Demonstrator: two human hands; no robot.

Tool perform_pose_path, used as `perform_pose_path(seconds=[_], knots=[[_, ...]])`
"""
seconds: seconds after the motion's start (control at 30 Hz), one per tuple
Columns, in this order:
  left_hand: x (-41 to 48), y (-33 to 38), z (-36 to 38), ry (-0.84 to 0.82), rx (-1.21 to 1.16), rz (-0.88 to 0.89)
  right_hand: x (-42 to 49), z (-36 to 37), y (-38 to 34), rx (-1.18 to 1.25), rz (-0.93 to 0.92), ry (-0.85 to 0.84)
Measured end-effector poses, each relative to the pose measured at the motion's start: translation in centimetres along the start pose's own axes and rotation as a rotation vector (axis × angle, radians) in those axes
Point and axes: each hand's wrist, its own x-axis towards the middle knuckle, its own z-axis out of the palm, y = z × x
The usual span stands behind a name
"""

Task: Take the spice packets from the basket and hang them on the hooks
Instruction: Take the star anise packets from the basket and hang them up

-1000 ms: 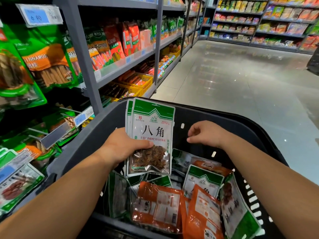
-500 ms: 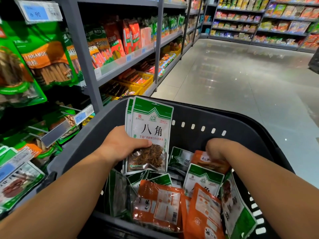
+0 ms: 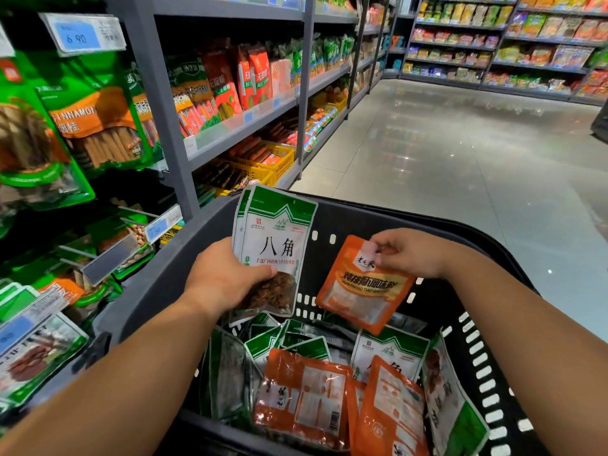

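**Picking packets out of the basket, none hung yet**

The hooks stand on the shelving at far left, already carrying green packs. The left hand curls round the lower part of two green packets and holds them upright above the basket. Just beside them, an orange packet hangs tilted. The right hand pinches its top edge between thumb and fingertips. More packets lie loose in the basket below. This looks like the gathering step. The next move probably calls for a turn left, so that a packet's top hole can be threaded onto a free hook. The orange packet's hole is hidden by the fingers.
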Motion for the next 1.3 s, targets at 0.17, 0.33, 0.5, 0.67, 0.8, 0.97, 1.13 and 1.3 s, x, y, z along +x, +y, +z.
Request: perform_pose_path(seconds=[0.17, 0.33, 0.5, 0.67, 0.8, 0.97, 1.13, 1.3], knots=[[0.1, 0.2, 0.3, -0.048, -0.040, 0.021, -0.4, 0.2, -1.3, 0.304, -0.065, 0.065], [0.0, 0.3, 0.4, -0.089, -0.107, 0.051, 0.1, 1.0, -2.1, 0.525, -0.012, 0.142], [-0.1, 0.4, 0.3, -0.057, -0.162, 0.058, 0.5, 1.4, -2.9, 0.821, 0.114, 0.289], [-0.1, 0.6, 0.1, 0.023, -0.207, 0.088, 0.5, 1.4, -3.9, 1.149, 0.136, 0.304], [-0.6, 0.7, -0.1, 0.045, -0.254, 0.118, 0.5, 1.3, -4.4, 1.180, 0.122, 0.334], [-1.4, 1.7, -1.2, 0.104, -0.363, 0.130, -0.1, 0.3, -5.8, 1.220, 0.041, 0.319], [-2.8, 3.3, -3.4, 0.102, -0.351, 0.197, -1.6, -1.2, -8.6, 1.278, -0.046, 0.313], [-4.9, 4.2, -6.8, 0.133, -0.361, 0.227, -3.2, -2.5, -13.2, 1.277, -0.122, 0.314]])
